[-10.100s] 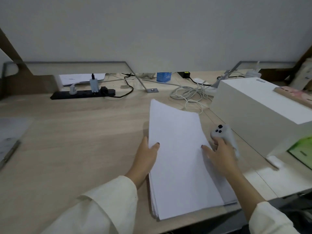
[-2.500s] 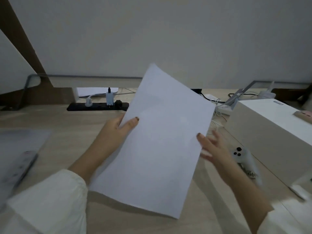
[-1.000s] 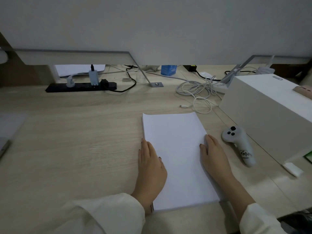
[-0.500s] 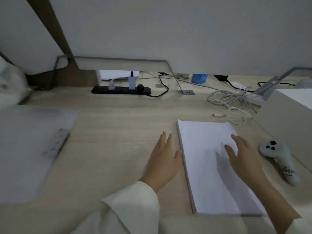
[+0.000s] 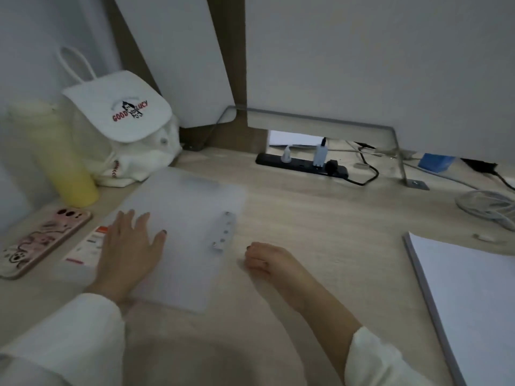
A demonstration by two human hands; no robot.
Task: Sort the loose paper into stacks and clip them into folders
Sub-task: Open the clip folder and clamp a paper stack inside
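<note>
Head view, nearest first: two hands work on the desk (image 5: 320, 218). The left hand (image 5: 131, 246), at about 10 o'clock, lies palm down on the folder (image 5: 192, 207) with its fingers straight and spread. I judge this is to pin the slippery sheet in place. The right hand (image 5: 267, 260), near centre, rests on the wood just beside the folder's right edge. Its fingers are curled under and I can see nothing in them. It is probably placed there to lift the cover or work the clip.

The one folder is translucent and lies closed and flat. Its clip strip (image 5: 223, 232) runs along the right side and shows five small studs, as far as I can count. The one paper stack (image 5: 468, 288) sits squared at 3 o'clock, well apart from the folder and not yet clipped in. That suggests the folder is being fetched for it.

At 9 o'clock lie one phone (image 5: 41, 240) and one printed card (image 5: 89, 246) partly under the folder. Farther back, at 10 to 11 o'clock, stand one yellow bottle (image 5: 64, 162) and one white bag (image 5: 125, 126). At 1 o'clock is one power strip (image 5: 301, 164) with three plugs, and at 2 o'clock one coil of cable (image 5: 490, 207).
</note>
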